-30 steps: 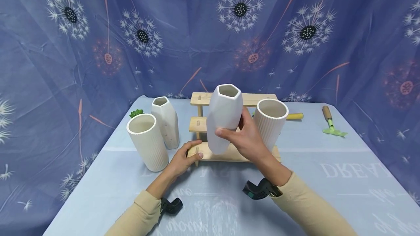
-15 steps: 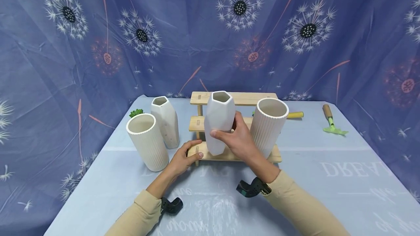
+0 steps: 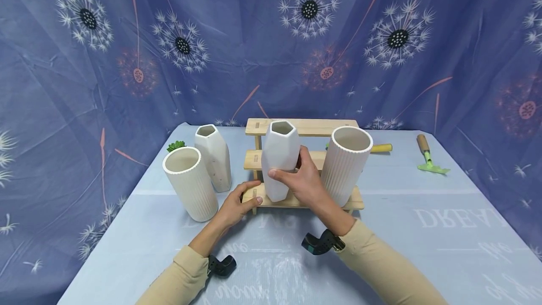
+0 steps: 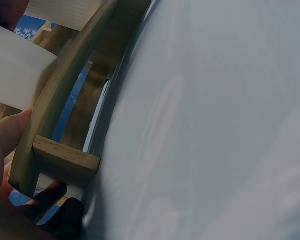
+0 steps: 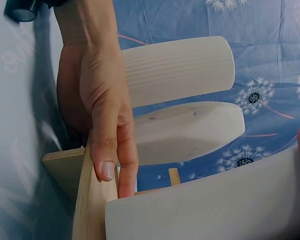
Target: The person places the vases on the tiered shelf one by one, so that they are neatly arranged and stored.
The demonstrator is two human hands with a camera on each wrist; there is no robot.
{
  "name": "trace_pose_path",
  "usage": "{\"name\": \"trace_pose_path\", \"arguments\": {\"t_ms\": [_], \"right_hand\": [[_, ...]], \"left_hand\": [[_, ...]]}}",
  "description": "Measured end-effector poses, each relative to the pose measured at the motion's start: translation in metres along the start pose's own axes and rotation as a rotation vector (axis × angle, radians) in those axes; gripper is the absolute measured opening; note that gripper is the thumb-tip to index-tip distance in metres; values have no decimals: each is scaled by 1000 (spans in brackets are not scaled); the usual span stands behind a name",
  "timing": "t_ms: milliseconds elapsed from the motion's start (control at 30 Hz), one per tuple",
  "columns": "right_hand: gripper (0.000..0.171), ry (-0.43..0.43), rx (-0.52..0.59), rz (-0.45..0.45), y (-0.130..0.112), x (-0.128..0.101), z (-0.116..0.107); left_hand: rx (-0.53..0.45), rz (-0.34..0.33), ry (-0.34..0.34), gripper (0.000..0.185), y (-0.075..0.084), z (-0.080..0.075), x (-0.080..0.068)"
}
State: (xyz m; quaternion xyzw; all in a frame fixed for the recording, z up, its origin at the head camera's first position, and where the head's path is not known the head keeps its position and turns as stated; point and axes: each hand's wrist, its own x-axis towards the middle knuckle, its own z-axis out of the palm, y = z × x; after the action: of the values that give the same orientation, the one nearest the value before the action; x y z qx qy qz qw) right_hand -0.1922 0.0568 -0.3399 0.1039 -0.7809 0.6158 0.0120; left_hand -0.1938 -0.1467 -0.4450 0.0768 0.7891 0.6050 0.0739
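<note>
Beige sleeves cover both forearms at the near edge of the head view, each with a dark wrist mount partly tucked beneath. The left hand [image 3: 236, 205] grips the near left corner of the wooden stepped rack [image 3: 305, 128], thumb lying along the bottom shelf's front edge and fingers curled under it; the left wrist view shows only a thumb tip, a shadowed fingertip below the board and a blurred pale sheet filling most of the picture. The right hand [image 3: 301, 181] is wrapped round the faceted white vase [image 3: 279, 156], thumb on its front and fingers behind, holding it upright with its base at the bottom shelf; whether the base fully rests on the wood is hidden by the hand. Just right of it, a ribbed white vase [image 3: 345, 166] stands on the same shelf, its foot covered by the wrist. Left of the rack, on the blue tablecloth [image 3: 423, 248], stand another ribbed vase [image 3: 189, 183] and a second faceted vase [image 3: 213, 156], with a small green plant [image 3: 175, 145] half hidden behind them. Farther right lie a yellow-handled tool [image 3: 378, 148], mostly concealed, and a small green rake [image 3: 427, 159].
</note>
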Motion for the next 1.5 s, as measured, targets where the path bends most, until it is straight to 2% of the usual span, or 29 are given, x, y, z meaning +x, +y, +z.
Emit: {"name": "trace_pose_path", "arguments": {"t_ms": [300, 767, 1000, 1500], "right_hand": [[85, -20, 4, 1, 2, 2, 4], [85, 0, -26, -11, 7, 3, 4], [86, -31, -30, -31, 5, 3, 4], [86, -19, -64, -62, 6, 1, 1]], "left_hand": [[-6, 12, -13, 51, -1, -1, 0], [23, 25, -26, 51, -1, -1, 0], [16, 24, -38, 52, -3, -1, 1], [28, 22, -21, 51, -3, -2, 1]]}}
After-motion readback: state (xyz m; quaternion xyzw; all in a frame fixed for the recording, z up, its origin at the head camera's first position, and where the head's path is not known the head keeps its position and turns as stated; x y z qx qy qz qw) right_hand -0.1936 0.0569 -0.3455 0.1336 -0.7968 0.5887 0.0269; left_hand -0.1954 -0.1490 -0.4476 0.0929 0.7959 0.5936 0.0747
